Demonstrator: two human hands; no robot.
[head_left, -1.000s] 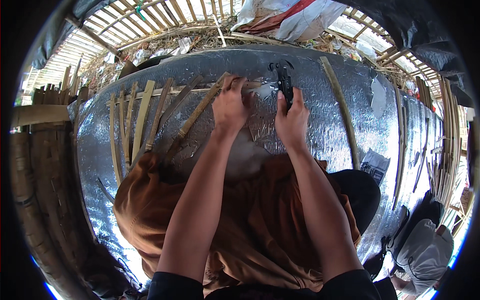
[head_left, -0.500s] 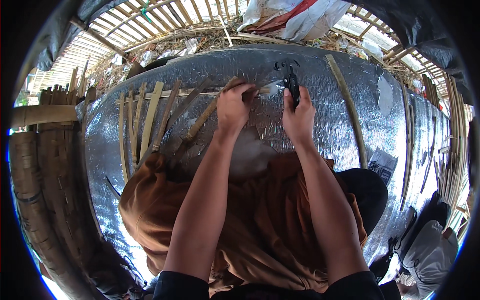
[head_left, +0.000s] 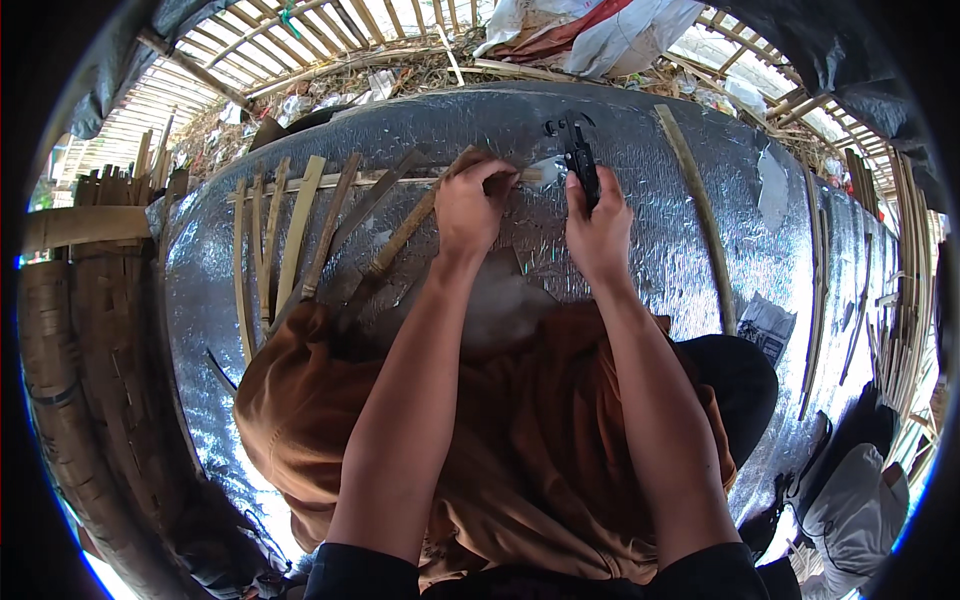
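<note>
My left hand (head_left: 472, 205) is closed around the upper end of a long bamboo strip (head_left: 395, 245) that slants down toward my lap. Close beside it, my right hand (head_left: 598, 222) grips a black pliers-like tool (head_left: 578, 160), whose head points up and away from me. Both hands work just above the silver foil mat (head_left: 520, 130). A thin horizontal bamboo strip (head_left: 340, 185) crosses several upright bamboo strips (head_left: 290, 240) to the left of my left hand. My brown garment (head_left: 520, 430) covers my lap below.
A lone bamboo strip (head_left: 700, 215) lies on the mat to the right. White sacks (head_left: 590, 30) sit at the top. A bamboo slat wall (head_left: 190, 60) curves around the back, thick bamboo poles (head_left: 70, 330) stand left, and thin sticks (head_left: 905, 290) lie at right.
Both hands have shifted slightly up and right on the mat. The right hand has tightened around the black tool, and the left hand stays on the slanted strip.
</note>
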